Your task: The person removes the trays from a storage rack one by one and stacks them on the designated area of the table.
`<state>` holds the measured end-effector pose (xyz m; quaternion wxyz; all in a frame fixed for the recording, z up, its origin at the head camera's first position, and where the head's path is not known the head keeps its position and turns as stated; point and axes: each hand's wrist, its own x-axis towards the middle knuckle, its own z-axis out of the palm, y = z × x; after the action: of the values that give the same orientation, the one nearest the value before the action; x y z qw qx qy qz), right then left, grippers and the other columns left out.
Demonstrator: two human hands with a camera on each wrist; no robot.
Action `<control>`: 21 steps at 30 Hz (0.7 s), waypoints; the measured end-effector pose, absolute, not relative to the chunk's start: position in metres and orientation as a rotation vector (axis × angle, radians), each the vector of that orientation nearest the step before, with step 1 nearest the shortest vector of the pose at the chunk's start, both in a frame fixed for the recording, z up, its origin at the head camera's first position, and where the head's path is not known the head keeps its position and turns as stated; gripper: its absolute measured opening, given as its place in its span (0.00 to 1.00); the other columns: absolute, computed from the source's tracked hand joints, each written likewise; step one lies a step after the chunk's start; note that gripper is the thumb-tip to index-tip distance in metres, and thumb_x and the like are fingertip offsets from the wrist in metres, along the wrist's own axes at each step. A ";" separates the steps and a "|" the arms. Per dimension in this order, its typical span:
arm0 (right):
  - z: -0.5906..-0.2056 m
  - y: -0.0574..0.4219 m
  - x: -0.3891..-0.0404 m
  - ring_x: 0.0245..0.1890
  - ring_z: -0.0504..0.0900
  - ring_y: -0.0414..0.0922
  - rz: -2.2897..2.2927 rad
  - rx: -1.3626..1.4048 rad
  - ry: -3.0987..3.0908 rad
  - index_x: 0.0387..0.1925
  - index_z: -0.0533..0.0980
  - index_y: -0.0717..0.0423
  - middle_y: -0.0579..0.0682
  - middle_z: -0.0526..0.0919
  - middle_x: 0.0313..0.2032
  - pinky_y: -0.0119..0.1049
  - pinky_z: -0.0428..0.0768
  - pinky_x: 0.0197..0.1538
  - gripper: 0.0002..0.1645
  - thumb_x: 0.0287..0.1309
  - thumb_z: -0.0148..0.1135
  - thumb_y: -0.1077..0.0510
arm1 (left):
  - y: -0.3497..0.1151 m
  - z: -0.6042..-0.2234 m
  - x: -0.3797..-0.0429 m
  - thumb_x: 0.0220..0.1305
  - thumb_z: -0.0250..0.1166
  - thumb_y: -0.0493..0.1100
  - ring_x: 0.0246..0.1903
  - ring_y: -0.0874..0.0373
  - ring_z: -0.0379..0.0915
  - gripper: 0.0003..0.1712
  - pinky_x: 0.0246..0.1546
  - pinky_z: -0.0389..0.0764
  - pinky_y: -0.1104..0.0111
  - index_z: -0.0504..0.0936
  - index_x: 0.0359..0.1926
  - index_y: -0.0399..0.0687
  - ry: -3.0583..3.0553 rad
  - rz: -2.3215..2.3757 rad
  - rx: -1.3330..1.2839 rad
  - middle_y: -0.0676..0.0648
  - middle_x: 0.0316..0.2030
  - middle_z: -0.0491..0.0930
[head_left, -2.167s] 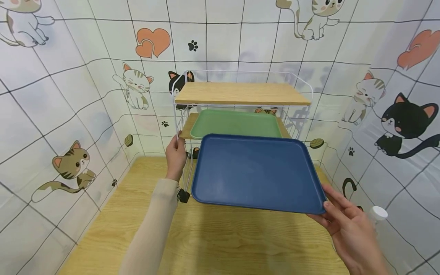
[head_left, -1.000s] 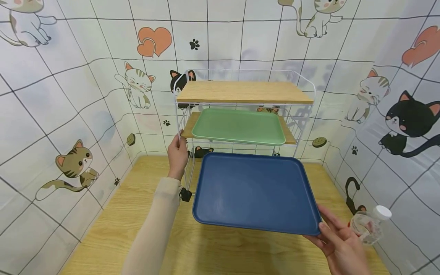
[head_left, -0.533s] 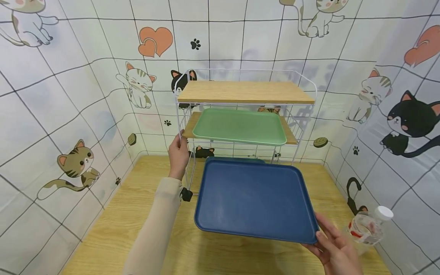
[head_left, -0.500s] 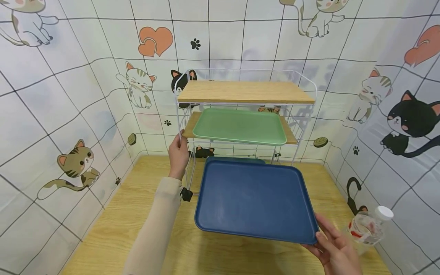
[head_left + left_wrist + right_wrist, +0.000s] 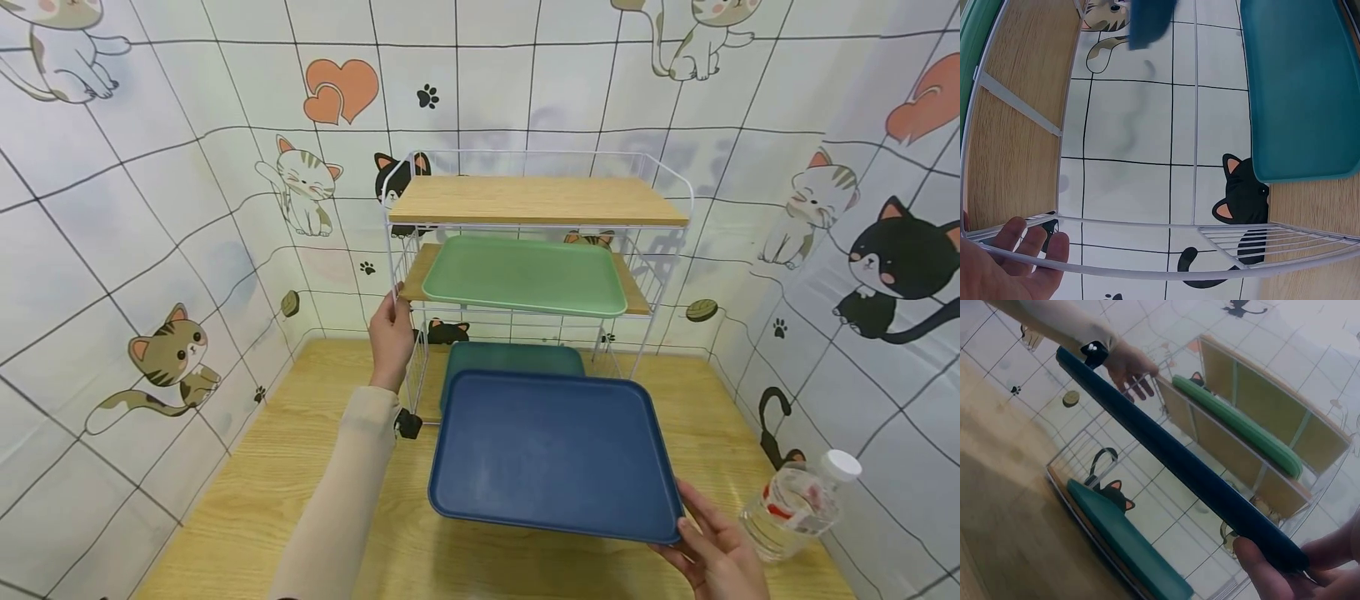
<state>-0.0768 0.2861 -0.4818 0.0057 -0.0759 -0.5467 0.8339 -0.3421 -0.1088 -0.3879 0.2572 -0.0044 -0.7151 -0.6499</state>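
In the head view a wire shelf rack (image 5: 536, 200) with wooden shelves stands on the table. My left hand (image 5: 390, 346) grips its left side at middle-shelf height; the left wrist view shows the fingers (image 5: 1054, 256) bent around the white frame wire. My right hand (image 5: 712, 542) pinches a navy blue tray (image 5: 551, 458) at its near right corner, thumb on top and fingers beneath. That tray is held in the air before the rack, slightly tilted. A light green tray (image 5: 525, 275) lies on the middle shelf. On the bottom shelf rests a teal tray (image 5: 517, 358), partly hidden behind the blue one.
A clear plastic bottle with a white cap (image 5: 795, 508) stands on the wooden table (image 5: 255, 475), close to my right hand. Cat-patterned sheeting (image 5: 487, 83) encloses the back and both sides. A black foot (image 5: 408, 423) shows at the rack's front left.
The blue tray has come down and toward me in my right hand, uncovering first the green tray, then part of the teal one. My left hand keeps its hold on the rack.
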 end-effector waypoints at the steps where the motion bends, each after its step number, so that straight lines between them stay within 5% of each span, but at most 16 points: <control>1: -0.483 0.285 -0.078 0.42 0.89 0.43 2.609 -0.275 -1.715 0.47 0.82 0.24 0.23 0.82 0.48 0.39 0.87 0.46 0.28 0.75 0.52 0.67 | -0.108 -0.387 -0.341 0.82 0.47 0.47 0.09 0.74 0.49 0.23 0.15 0.54 0.73 0.76 0.70 0.51 -1.935 -1.763 -0.013 0.54 0.19 0.63; 8: -0.492 0.281 -0.083 0.42 0.88 0.40 2.611 -0.491 -1.744 0.42 0.81 0.21 0.21 0.81 0.44 0.39 0.86 0.49 0.30 0.74 0.55 0.67 | -0.102 -0.374 -0.327 0.82 0.46 0.41 0.07 0.77 0.43 0.24 0.14 0.51 0.74 0.73 0.72 0.42 -1.912 -1.791 -0.017 0.50 0.26 0.69; 16: -0.508 0.274 -0.091 0.43 0.87 0.38 2.578 -0.643 -1.782 0.40 0.79 0.25 0.19 0.80 0.40 0.41 0.86 0.50 0.30 0.76 0.49 0.69 | -0.110 -0.388 -0.341 0.82 0.47 0.48 0.08 0.73 0.49 0.24 0.14 0.53 0.74 0.74 0.72 0.53 -1.945 -1.796 -0.011 0.45 0.34 0.77; 21: -0.516 0.270 -0.095 0.43 0.87 0.37 2.537 -0.727 -1.828 0.59 0.73 0.31 0.23 0.80 0.45 0.42 0.85 0.52 0.28 0.77 0.46 0.70 | -0.112 -0.392 -0.345 0.82 0.48 0.49 0.09 0.70 0.50 0.24 0.15 0.56 0.73 0.74 0.72 0.51 -1.940 -1.788 -0.030 0.40 0.48 0.83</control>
<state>-0.0950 0.2702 -0.5164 -0.0344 -0.2263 -0.5692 0.7897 -0.3450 -0.1119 -0.3915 0.2491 -0.0111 -0.7121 -0.6564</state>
